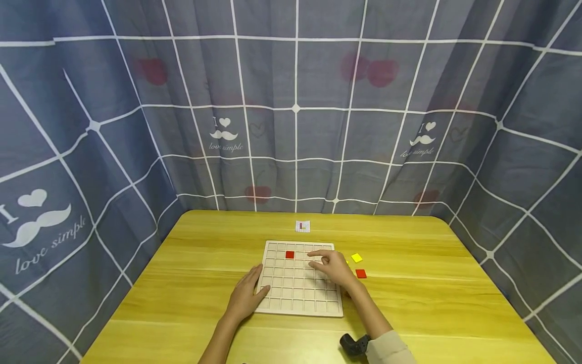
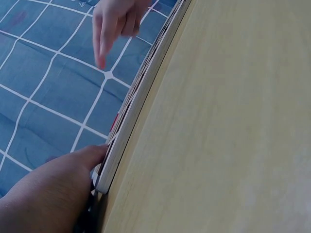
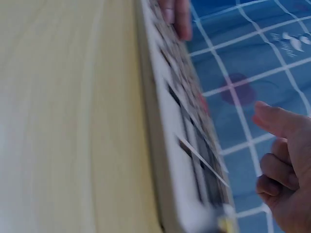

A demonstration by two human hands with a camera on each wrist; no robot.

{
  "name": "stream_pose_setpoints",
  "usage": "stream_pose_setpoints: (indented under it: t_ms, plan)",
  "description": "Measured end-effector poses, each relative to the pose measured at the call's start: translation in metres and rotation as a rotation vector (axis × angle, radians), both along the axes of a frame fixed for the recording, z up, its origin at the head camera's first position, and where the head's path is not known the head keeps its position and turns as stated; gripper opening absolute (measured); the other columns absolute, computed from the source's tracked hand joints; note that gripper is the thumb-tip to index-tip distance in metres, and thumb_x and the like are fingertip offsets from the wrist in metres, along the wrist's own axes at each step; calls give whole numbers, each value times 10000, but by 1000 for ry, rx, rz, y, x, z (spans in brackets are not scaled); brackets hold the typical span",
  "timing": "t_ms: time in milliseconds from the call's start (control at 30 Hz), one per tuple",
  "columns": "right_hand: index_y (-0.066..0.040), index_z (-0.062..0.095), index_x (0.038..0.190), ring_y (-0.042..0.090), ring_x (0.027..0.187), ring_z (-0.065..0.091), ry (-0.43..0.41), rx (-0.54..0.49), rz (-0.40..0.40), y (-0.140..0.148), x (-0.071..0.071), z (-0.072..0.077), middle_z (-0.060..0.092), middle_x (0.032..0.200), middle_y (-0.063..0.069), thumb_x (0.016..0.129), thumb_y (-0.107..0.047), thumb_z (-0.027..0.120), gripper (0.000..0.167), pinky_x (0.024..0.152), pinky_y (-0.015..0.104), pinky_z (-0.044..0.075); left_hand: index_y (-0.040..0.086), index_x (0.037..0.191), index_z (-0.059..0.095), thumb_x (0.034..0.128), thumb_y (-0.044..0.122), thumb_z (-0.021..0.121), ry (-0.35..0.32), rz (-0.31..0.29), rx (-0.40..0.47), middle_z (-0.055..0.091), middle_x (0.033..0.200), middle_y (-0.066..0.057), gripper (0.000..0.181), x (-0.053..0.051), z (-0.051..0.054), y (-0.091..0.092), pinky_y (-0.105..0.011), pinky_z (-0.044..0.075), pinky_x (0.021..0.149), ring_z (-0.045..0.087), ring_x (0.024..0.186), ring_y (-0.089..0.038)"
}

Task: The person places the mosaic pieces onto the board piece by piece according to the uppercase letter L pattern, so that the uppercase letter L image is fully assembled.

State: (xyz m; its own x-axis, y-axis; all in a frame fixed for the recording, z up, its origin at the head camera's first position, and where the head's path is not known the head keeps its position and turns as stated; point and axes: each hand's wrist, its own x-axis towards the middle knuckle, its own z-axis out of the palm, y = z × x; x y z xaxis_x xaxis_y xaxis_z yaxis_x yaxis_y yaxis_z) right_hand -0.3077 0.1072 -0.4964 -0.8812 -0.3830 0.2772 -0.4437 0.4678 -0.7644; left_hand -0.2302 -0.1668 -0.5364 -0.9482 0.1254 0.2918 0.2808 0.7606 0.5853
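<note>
A pale square grid board [image 1: 297, 306] lies on the table, with one red square tile [image 1: 289, 255] in a cell of its upper part. My left hand [image 1: 245, 296] rests along the board's left edge, fingers stretched out and thumb on the rim. In the left wrist view the thumb [image 2: 92, 155] touches the board's edge. Above the board's right half hovers my right hand [image 1: 334, 265], thumb and index finger apart and nothing visible between them. In the right wrist view the other fingers [image 3: 279, 167] of that hand are curled in.
Right of the board lie a yellow tile [image 1: 356, 258] and a red tile [image 1: 360, 273]; another bit of yellow is mostly hidden by the right hand. A small printed grid card [image 1: 302, 226] lies behind the board. A black device [image 1: 352, 345] is at the right wrist. Grey-blue curtains [image 1: 295, 141] surround the table.
</note>
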Motion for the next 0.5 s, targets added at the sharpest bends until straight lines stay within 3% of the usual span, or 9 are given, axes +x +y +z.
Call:
stream_pose_setpoints:
  t_ms: [133, 233, 400, 500]
  plan:
    - [-78, 685, 1095, 11, 403, 181, -33, 43, 12, 32, 14, 9, 262, 468, -58, 829, -248, 696, 315, 381, 187, 186, 9, 1400, 371, 882, 309, 618, -8, 6, 12, 376, 1408, -201, 648, 0, 1, 0, -542, 264, 1039, 335, 1294, -369]
    - [-81, 684, 1099, 31, 415, 184, -48, 62, -29, 55, 26, 12, 256, 475, -67, 823, -283, 697, 343, 386, 187, 186, 2, 1397, 372, 880, 307, 620, -9, 8, 12, 376, 1406, -205, 649, -1, 1, 0, -544, 273, 1033, 339, 1290, -371]
    - [-87, 699, 1066, 38, 446, 208, -59, 34, -130, 87, 42, 6, 272, 496, -71, 779, -240, 743, 328, 404, 195, 181, 1, 1394, 376, 881, 315, 621, -11, 6, 5, 379, 1404, -207, 650, -2, -2, -1, -545, 285, 1025, 344, 1286, -375]
    - [-120, 701, 1067, 43, 443, 215, -72, 15, -152, 101, 48, 0, 276, 497, -69, 768, -264, 752, 335, 396, 193, 201, 2, 1392, 381, 882, 319, 619, -10, 7, -2, 382, 1404, -204, 647, -2, -2, -1, -544, 285, 1026, 345, 1286, -371]
